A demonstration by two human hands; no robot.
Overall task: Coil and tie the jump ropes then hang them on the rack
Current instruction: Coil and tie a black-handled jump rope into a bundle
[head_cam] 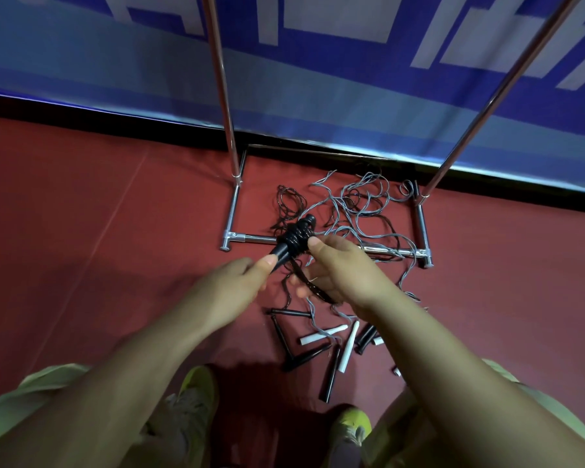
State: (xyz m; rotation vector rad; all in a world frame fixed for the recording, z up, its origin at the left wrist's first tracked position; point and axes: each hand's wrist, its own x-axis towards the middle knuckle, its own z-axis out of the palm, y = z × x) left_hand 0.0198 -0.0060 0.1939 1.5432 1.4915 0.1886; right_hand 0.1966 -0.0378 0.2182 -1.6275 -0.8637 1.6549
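Note:
My left hand [240, 282] grips the lower end of a pair of black jump rope handles [293, 239] that point up and away, with black cord wound round their middle. My right hand [341, 275] pinches the black cord [304, 282] beside the winding; a loop of it runs under the palm. The metal rack [232, 211] stands just beyond, its base frame on the floor and two poles rising out of view. Inside the base lies a tangle of grey and black ropes [365, 204].
Several loose black and white handles [321, 339] lie on the red floor between my hands and my yellow-green shoes [196, 393]. A blue banner wall [318, 79] stands behind the rack. Red floor stretches left and right of the rack.

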